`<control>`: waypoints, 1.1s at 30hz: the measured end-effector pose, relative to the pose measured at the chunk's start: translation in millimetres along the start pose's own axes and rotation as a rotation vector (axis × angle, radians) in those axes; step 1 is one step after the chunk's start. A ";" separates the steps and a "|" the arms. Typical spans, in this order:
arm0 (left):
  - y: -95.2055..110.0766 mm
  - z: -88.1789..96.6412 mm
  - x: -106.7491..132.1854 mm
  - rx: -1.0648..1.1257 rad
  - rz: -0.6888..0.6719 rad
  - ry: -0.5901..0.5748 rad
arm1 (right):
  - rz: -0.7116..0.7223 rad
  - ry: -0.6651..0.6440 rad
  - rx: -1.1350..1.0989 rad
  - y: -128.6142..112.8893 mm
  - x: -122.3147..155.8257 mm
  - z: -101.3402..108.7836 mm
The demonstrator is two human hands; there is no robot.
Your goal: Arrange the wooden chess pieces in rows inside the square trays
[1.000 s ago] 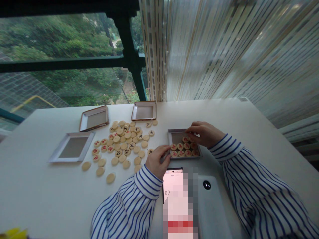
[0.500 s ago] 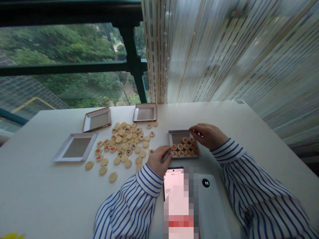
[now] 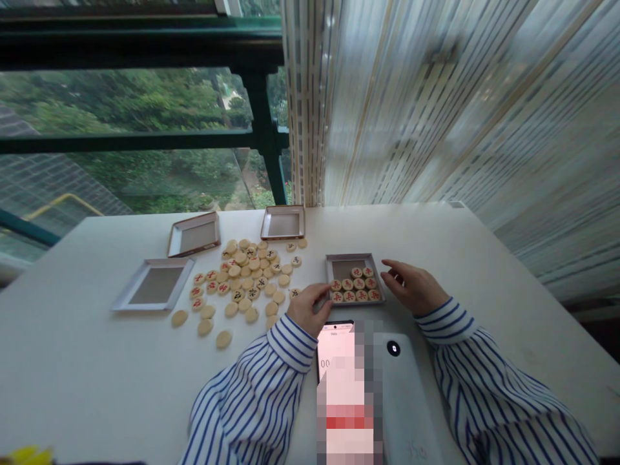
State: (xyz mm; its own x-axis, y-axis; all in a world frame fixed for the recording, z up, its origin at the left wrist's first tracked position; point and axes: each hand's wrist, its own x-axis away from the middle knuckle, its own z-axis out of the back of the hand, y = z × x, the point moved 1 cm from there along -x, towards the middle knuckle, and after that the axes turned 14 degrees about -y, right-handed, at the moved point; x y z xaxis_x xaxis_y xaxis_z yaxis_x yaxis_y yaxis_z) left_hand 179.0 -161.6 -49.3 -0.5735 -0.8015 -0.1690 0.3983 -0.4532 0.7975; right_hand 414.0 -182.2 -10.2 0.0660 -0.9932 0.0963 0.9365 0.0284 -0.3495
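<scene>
A shallow box [image 3: 329,263] holds red-marked xiangqi pieces [image 3: 358,283] in rows, filling its near part and right side. At its left wall, my left hand [image 3: 305,309] has its thumb and fingers closed on the near-left edge. My right hand [image 3: 415,287] is just off the box's right wall, fingers apart and bent, with nothing seen in them. Left of the box lies a loose heap of xiangqi pieces [image 3: 247,271]. Some show red or black characters; many are blank side up.
Three more shallow boxes stand around the heap: a white one [image 3: 121,301] at left, a brown-edged one [image 3: 194,234] behind it, another [image 3: 283,223] at the back. A phone [image 3: 334,349] and a pale power bank [image 3: 407,394] lie in front. Curtain [image 3: 411,97] and window border the white table [image 3: 97,374].
My right hand has drawn back rightwards from the box's far-right corner, its fingers spreading. My left hand stays at the left edge. The view has shifted slightly.
</scene>
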 end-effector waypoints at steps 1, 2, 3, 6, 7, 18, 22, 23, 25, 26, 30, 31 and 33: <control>0.1 0.0 0.1 0.002 0.006 -0.001 | -0.017 -0.028 -0.007 0.4 1.7 -2.0; 0.3 0.0 0.2 0.002 0.010 -0.003 | -0.030 -0.056 -0.013 0.7 3.0 -4.1; 0.4 0.0 0.4 0.003 0.012 -0.004 | -0.035 -0.084 -0.016 0.8 3.9 -6.2; 0.3 -0.1 0.6 -0.002 0.014 0.000 | -0.032 -0.120 -0.018 -0.2 5.0 -10.8; 0.0 -0.2 0.6 -0.004 0.014 0.001 | -0.029 -0.122 -0.019 -0.9 5.1 -11.6; -4.1 -1.3 0.7 -0.022 0.002 -0.010 | 0.012 -0.108 -0.024 -5.2 4.4 -13.3; -3.5 -0.6 1.3 -0.027 -0.001 -0.003 | 0.028 -0.092 -0.018 -5.4 4.3 -14.2; -3.4 -0.5 1.4 -0.024 -0.005 0.000 | 0.030 -0.092 -0.015 -5.6 4.3 -14.3; -3.5 -0.6 1.4 -0.018 -0.013 0.006 | 0.027 -0.092 -0.009 -6.0 4.3 -14.2; -3.7 -0.7 1.4 -0.017 -0.015 0.009 | 0.025 -0.093 -0.007 -6.2 4.3 -14.0; -4.8 -1.3 1.3 -0.028 -0.013 0.016 | 0.018 -0.108 -0.009 -6.7 4.2 -13.3; -5.0 -1.4 1.3 -0.028 -0.012 0.015 | 0.022 -0.109 -0.008 -6.6 4.1 -13.3; -5.3 -1.5 1.3 -0.025 -0.006 0.009 | 0.033 -0.099 -0.001 -6.1 3.8 -13.8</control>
State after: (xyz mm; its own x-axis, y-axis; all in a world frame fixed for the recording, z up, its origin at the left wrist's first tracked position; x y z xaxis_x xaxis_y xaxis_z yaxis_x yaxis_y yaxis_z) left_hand 177.3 -160.8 -54.7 -0.5694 -0.8023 -0.1794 0.4130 -0.4678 0.7814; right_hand 403.8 -187.6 -20.6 0.1302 -0.9757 0.1764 0.9330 0.0604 -0.3547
